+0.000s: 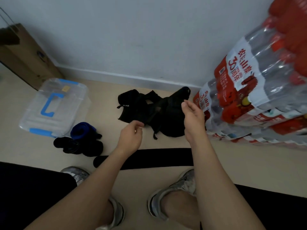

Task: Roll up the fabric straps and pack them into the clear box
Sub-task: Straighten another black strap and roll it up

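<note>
A loose pile of black fabric straps lies on the floor by the wall. One long black strap is stretched out flat in front of my feet, its left end partly rolled. My left hand hovers at the pile's near edge, fingers loosely curled, with nothing visibly held. My right hand is raised over the pile's right side, fingers relaxed and empty. The clear box with blue latches sits at the left with its lid on. Beside it lie a blue rolled strap and black rolled straps.
Shrink-wrapped packs of water bottles are stacked close on the right. A cardboard box leans at the far left against the wall. My grey shoes stand just behind the flat strap.
</note>
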`<state>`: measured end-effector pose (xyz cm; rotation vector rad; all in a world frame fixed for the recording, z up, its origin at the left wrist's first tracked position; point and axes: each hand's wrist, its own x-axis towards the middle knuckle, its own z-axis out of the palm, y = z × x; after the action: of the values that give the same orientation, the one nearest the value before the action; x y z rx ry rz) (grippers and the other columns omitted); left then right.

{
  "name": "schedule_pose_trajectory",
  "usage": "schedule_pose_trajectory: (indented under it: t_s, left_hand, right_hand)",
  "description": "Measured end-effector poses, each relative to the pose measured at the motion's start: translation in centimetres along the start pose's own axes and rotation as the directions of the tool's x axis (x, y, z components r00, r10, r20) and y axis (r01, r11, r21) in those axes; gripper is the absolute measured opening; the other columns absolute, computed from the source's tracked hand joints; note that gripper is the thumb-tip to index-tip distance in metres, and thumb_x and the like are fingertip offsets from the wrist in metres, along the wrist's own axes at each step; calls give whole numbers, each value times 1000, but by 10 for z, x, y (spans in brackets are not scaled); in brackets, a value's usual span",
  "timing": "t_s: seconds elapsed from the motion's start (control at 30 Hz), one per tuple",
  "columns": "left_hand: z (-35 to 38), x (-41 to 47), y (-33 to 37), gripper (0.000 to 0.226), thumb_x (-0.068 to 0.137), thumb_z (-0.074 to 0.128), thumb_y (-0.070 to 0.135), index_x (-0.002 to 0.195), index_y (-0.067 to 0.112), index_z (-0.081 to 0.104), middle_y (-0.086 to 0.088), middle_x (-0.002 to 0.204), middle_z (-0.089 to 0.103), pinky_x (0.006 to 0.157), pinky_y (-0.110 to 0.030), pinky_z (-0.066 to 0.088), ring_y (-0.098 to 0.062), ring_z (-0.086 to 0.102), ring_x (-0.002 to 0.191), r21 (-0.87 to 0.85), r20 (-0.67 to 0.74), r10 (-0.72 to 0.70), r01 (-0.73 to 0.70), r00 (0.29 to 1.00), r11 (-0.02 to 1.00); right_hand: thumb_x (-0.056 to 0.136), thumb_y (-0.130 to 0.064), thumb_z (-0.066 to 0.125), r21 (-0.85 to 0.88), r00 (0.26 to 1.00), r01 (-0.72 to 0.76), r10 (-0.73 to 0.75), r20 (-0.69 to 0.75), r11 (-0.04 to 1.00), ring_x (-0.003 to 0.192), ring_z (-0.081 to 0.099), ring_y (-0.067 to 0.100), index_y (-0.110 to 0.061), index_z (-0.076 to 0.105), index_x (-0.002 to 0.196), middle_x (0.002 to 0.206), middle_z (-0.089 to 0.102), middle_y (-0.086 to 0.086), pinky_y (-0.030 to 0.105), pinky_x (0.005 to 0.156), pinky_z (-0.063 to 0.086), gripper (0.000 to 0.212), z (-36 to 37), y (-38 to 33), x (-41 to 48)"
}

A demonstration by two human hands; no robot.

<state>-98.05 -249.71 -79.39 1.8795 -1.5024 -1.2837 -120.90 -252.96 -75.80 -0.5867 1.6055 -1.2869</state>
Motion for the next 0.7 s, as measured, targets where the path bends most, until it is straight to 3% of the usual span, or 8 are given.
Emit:
schedule_pose_trajectory:
  t_s: [0.1,0.2,0.27,0.33,0.4,0.47,0.57,0.7]
  left_hand:
    - [-9,-6,31,26,112,47,20,123,25,71,-1,116,76,83,-32,58,-18,78,92,-339,27,-2,11,1000,941]
    - [-17,-12,54,31,115,42,29,135,25,66,-1,123,75,88,-40,60,-22,78,103,-530,142,-9,84,990,844]
    - [-20,-16,61,30,112,48,27,138,20,61,-8,126,73,91,-42,58,-26,74,111,-610,200,-62,174,978,773]
    - [-23,-22,57,36,100,63,27,136,20,58,-10,125,72,99,-47,58,-27,72,114,-598,225,-115,230,968,768]
    - [-27,-29,42,47,89,77,29,132,20,61,-10,122,74,103,-50,58,-28,72,114,-539,241,-136,249,961,805]
    - [-30,-34,26,51,84,84,27,130,17,65,-10,120,77,101,-47,61,-27,75,111,-516,239,-129,238,962,823]
    - [-28,-40,8,34,91,78,13,123,21,69,-3,110,78,81,-27,63,-17,77,100,-378,130,-80,124,988,918]
    - [-26,-48,-1,31,96,67,7,116,31,68,-3,103,76,67,-24,60,-12,76,83,-182,176,78,-46,981,982]
  right_hand:
    - [105,-25,70,52,993,39,-45,111,998,129,69,15,-33,78,122,132,76,-4,37,110,55,21,1,-11,-16]
    - [101,-14,73,-28,940,120,-104,326,992,119,75,14,-41,82,117,125,80,-7,26,97,60,32,8,-13,-40]
    - [99,-4,73,-180,880,193,-88,468,964,118,75,14,-48,82,112,121,81,-10,27,101,59,47,18,-6,-59]
    - [98,-3,71,-291,827,230,-29,562,929,119,73,10,-53,79,116,120,80,-14,31,105,58,54,28,6,-76]
    - [96,-10,65,-304,793,154,66,606,940,121,72,10,-48,78,123,122,80,-10,35,109,56,48,34,19,-91]
    - [93,-16,59,-239,783,-41,180,595,970,125,71,14,-31,80,127,128,78,-2,33,107,56,43,32,34,-99]
    - [94,-8,58,-87,846,-295,303,439,951,120,75,29,-12,67,131,124,79,15,36,99,60,39,24,54,-104]
    - [98,-15,75,125,871,-413,352,343,902,114,77,35,-32,41,145,122,79,20,52,107,56,60,15,58,-103]
